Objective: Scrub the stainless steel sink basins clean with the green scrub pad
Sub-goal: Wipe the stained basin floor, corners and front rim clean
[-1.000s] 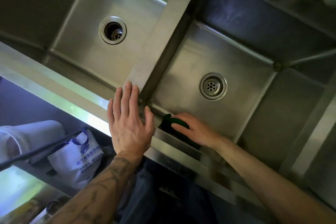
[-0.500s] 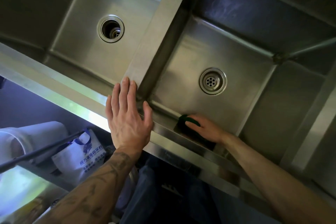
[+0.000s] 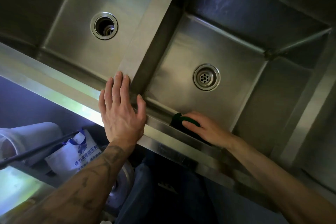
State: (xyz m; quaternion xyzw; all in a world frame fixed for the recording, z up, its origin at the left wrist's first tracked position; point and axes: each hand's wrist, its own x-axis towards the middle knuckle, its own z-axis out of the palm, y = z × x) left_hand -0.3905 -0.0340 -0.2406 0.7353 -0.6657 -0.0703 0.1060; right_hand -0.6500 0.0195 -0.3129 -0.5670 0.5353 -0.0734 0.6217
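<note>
Partly hidden: green scrub pad under right hand; grip unclear.

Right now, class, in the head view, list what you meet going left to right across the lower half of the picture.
white printed bag → left hand → green scrub pad → right hand, which rests on the pad.

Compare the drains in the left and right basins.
The left basin drain is an open dark hole, strainer sunk deep inside; the right basin drain is capped by a perforated plate. The right basin drain's basin holds the right hand gripping the green scrub pad; the left basin drain's holds neither. Both have round steel rims.
</note>
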